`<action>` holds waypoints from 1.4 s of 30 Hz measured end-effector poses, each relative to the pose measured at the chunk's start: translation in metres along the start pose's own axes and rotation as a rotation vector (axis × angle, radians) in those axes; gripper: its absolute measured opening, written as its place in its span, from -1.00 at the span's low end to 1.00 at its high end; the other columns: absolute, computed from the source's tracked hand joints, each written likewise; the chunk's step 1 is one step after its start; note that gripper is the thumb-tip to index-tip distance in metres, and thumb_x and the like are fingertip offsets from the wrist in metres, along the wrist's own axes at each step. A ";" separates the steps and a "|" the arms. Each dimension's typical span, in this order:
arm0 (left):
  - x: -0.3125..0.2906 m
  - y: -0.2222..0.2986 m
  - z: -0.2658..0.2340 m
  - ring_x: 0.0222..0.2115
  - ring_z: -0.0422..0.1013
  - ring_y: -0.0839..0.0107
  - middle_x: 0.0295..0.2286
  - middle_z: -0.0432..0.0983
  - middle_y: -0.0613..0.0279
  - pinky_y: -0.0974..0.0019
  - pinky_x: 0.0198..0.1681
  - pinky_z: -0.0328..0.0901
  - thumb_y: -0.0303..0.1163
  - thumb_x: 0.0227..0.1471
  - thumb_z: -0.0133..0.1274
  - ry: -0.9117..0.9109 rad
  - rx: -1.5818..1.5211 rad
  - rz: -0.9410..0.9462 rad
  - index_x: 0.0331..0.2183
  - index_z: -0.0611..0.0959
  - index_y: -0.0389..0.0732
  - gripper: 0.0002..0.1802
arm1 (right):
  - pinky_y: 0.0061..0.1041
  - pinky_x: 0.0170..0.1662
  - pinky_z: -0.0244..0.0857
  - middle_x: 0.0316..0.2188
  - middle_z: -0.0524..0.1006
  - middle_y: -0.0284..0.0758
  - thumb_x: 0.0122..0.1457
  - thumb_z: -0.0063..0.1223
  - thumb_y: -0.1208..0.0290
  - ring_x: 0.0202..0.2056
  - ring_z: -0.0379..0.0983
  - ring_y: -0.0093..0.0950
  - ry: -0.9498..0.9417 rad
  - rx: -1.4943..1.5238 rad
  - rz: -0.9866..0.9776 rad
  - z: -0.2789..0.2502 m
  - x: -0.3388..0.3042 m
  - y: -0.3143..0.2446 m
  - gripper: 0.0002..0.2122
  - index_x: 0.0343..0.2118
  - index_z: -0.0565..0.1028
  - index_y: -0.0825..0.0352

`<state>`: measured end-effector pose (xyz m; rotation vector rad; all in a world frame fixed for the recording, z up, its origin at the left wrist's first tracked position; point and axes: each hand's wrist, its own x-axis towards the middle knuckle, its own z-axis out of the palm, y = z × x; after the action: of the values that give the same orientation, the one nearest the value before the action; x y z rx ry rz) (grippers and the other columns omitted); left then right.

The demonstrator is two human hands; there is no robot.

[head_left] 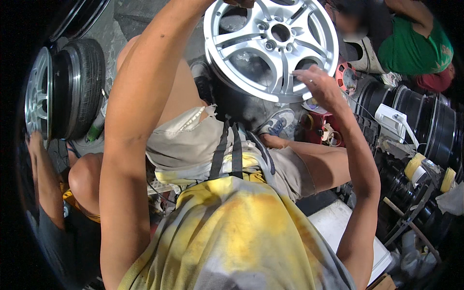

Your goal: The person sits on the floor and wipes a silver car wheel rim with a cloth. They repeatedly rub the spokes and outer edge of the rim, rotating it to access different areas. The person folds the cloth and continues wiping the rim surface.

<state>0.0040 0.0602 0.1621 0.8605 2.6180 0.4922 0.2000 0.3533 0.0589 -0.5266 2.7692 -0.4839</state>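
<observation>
Overlapping the wheel [280, 49] (silver, spoked) is the right hand [320, 84].

The left hand [240, 3] is mostly cut off by the top edge, its grip out of sight, as is the uppermost rim of the silver wheel [279, 47]. Whether the right hand [323, 87] touches the wheel cannot be told. A co-worker's head [354, 23] is blurred.

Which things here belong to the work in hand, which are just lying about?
In hand:
- silver wheel rim
- left hand, mostly cut off at the top edge
- right hand, at the rim's lower right; contact unclear

Apparently lying about:
- black tire
- black rims
- white panel
</observation>
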 end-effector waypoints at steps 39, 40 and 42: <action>-0.007 0.005 -0.014 -0.21 0.61 -0.06 -0.30 0.64 -0.27 0.00 -0.20 0.47 -0.37 -0.09 0.08 0.006 0.042 0.003 -0.27 0.72 -0.42 -0.64 | -0.42 -0.40 0.13 -0.61 0.38 -0.47 0.31 -0.02 0.46 -0.53 0.38 -0.55 -0.353 -0.999 -0.214 0.016 0.053 0.011 -0.58 0.21 0.45 -0.06; -0.006 0.005 -0.014 -0.21 0.61 -0.06 -0.30 0.64 -0.27 0.00 -0.20 0.47 -0.37 -0.09 0.08 -0.002 0.046 -0.008 -0.28 0.73 -0.42 -0.64 | -0.41 -0.41 0.13 -0.61 0.39 -0.46 0.32 -0.03 0.46 -0.53 0.40 -0.54 -0.326 -1.008 -0.217 0.023 0.053 0.016 -0.58 0.21 0.44 -0.04; -0.006 0.000 -0.018 -0.21 0.61 -0.06 -0.30 0.64 -0.27 0.00 -0.19 0.47 -0.38 -0.10 0.08 0.002 0.057 0.002 -0.28 0.73 -0.41 -0.65 | -0.46 -0.48 0.24 -0.64 0.47 -0.46 0.36 -0.02 0.37 -0.55 0.53 -0.49 -0.361 -0.944 -0.360 0.039 0.031 0.023 -0.60 0.24 0.38 -0.05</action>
<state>0.0013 0.0522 0.1790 0.8806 2.6448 0.4214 0.1785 0.3507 0.0082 -1.1705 2.3912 0.8338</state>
